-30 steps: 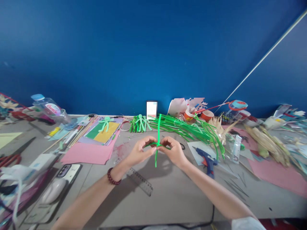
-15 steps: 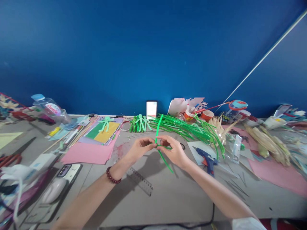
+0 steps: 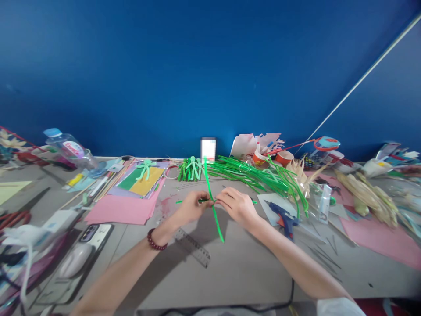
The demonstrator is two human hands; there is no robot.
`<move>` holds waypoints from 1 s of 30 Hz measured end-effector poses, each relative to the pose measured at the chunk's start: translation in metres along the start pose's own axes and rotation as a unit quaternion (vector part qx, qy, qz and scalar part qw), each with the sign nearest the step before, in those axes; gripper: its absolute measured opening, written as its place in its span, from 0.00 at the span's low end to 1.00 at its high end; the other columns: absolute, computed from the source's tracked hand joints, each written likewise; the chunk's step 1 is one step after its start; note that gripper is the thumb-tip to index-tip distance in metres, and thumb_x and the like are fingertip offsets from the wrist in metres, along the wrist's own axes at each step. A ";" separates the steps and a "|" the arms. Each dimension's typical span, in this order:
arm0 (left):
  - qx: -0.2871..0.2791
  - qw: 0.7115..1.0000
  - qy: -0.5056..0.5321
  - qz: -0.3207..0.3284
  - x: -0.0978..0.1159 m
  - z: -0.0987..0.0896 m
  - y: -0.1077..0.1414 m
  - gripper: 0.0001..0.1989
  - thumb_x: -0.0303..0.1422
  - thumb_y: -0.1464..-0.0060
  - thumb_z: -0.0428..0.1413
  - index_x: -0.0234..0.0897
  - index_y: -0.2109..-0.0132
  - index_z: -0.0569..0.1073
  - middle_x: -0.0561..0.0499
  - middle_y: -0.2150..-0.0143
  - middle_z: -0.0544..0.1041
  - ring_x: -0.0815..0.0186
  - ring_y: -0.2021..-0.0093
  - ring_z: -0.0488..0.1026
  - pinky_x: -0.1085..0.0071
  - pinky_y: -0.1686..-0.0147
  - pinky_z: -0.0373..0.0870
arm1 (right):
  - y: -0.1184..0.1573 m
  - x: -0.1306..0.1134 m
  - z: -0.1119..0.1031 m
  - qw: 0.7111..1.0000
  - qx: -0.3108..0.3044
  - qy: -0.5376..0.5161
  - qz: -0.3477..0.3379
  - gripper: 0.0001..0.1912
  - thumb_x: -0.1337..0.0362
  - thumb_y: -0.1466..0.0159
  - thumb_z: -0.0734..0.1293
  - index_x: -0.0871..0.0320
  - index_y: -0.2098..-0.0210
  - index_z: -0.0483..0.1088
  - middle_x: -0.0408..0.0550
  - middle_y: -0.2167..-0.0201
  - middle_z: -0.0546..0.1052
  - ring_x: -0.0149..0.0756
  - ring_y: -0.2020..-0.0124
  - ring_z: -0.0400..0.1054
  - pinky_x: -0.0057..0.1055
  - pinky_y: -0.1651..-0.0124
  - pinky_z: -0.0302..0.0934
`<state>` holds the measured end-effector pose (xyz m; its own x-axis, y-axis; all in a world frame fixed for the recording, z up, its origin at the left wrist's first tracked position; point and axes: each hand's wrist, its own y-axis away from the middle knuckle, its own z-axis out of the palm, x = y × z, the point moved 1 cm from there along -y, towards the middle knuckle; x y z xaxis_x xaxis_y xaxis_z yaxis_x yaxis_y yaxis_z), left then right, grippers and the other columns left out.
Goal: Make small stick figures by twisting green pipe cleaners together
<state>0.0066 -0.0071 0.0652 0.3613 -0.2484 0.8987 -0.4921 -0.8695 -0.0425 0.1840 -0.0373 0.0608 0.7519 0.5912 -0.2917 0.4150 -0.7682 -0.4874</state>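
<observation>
Two green pipe cleaners (image 3: pixel 217 224) cross between my hands over the middle of the table. One runs up and down past the fingertips; the other lies sideways, its ends poking out beyond both hands. My left hand (image 3: pixel 194 206) pinches the crossing from the left, fingers closed. From the right, my right hand (image 3: pixel 237 205) pinches close beside it, thumb and fingers together. The exact crossing is partly hidden by the fingertips. Behind them lies a big bundle of green pipe cleaners (image 3: pixel 246 171), and left of it several small pipe-cleaner figures (image 3: pixel 193 169) are grouped.
A clear ruler (image 3: pixel 192 248) lies below my left hand. To the right is a blue glue gun (image 3: pixel 283 217). Pink paper (image 3: pixel 121 210), a phone (image 3: pixel 95 235), a mouse (image 3: pixel 76 261) and scissors (image 3: pixel 19 215) are on the left. A small screen (image 3: pixel 208 149) stands by the wall.
The upright pipe cleaner has swung, its top leaning left and its lower end further left. The sideways one now shows ends beyond both hands. My right-hand fingers have drawn closer together.
</observation>
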 end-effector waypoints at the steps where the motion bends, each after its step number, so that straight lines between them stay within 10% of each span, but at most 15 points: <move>1: -0.004 1.000 0.006 -0.005 0.001 -0.002 0.000 0.15 0.40 0.49 0.54 0.33 0.75 0.70 0.52 0.77 0.71 0.67 0.73 0.67 0.72 0.72 0.62 | -0.001 0.000 -0.001 1.000 -0.006 -0.004 -0.003 0.12 0.61 0.33 0.59 0.53 0.63 0.74 0.49 0.67 0.74 0.34 0.65 0.68 0.27 0.66 0.58; 7: -0.032 0.996 0.080 -0.008 0.003 -0.013 -0.003 0.16 0.42 0.46 0.53 0.34 0.69 0.75 0.48 0.69 0.77 0.64 0.67 0.72 0.71 0.67 0.67 | -0.005 0.003 -0.009 0.995 0.028 -0.096 0.018 0.07 0.64 0.36 0.63 0.53 0.65 0.74 0.47 0.67 0.75 0.35 0.64 0.69 0.29 0.62 0.60; 18: 0.172 0.966 -0.109 0.161 0.008 0.001 0.007 0.19 0.39 0.52 0.60 0.38 0.53 0.69 0.45 0.53 0.74 0.58 0.51 0.70 0.60 0.51 0.66 | -0.007 -0.001 -0.007 0.977 0.148 -0.143 0.049 0.03 0.69 0.42 0.66 0.55 0.71 0.72 0.48 0.71 0.72 0.39 0.64 0.67 0.35 0.61 0.62; 30: 0.157 0.961 -0.150 0.173 0.006 0.006 0.008 0.10 0.30 0.47 0.55 0.39 0.56 0.71 0.48 0.56 0.77 0.60 0.54 0.73 0.63 0.52 0.66 | -0.005 -0.007 -0.008 0.986 0.140 -0.085 0.003 0.06 0.70 0.42 0.65 0.54 0.69 0.72 0.51 0.46 0.68 0.46 0.43 0.59 0.48 0.43 0.54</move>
<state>0.0092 -0.0182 0.0673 0.4535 -0.6174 0.6428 -0.3785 -0.7864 -0.4883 0.1805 -0.0393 0.0722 0.6480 0.6370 -0.4175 0.2343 -0.6884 -0.6865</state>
